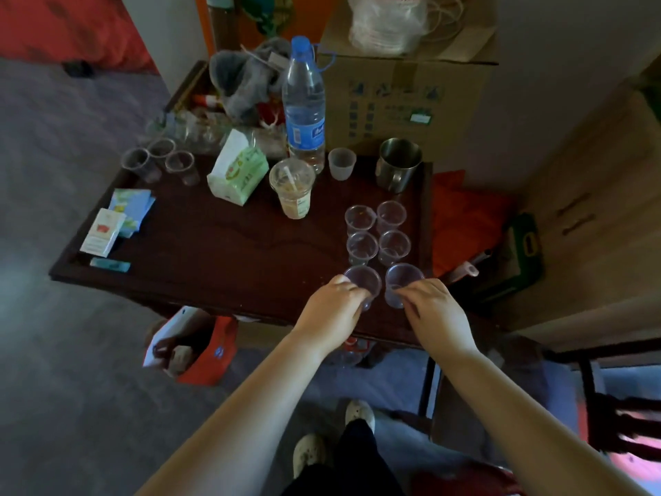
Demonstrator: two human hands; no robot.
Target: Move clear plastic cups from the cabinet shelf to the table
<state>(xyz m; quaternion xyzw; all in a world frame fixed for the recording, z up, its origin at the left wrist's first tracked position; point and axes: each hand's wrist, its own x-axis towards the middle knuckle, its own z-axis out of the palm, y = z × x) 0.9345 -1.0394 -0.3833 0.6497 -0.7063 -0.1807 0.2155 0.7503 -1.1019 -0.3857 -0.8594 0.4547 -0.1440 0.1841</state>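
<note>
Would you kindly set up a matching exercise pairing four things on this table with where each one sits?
Things:
1. water bottle
2. metal mug
3. lighter
4. cup in the left hand

Places:
A. near left edge of the table
B. far right corner
C. far side, middle, upright
D. near edge, closing the left column of clear cups

Pairs: 1-C, 2-B, 3-A, 4-D

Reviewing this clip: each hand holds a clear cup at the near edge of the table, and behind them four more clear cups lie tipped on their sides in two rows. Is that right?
Not quite. The head view shows the four cups behind standing upright, mouths up, not tipped over. The rest holds: the left hand and right hand each grip a clear cup near the table's front edge.
</note>
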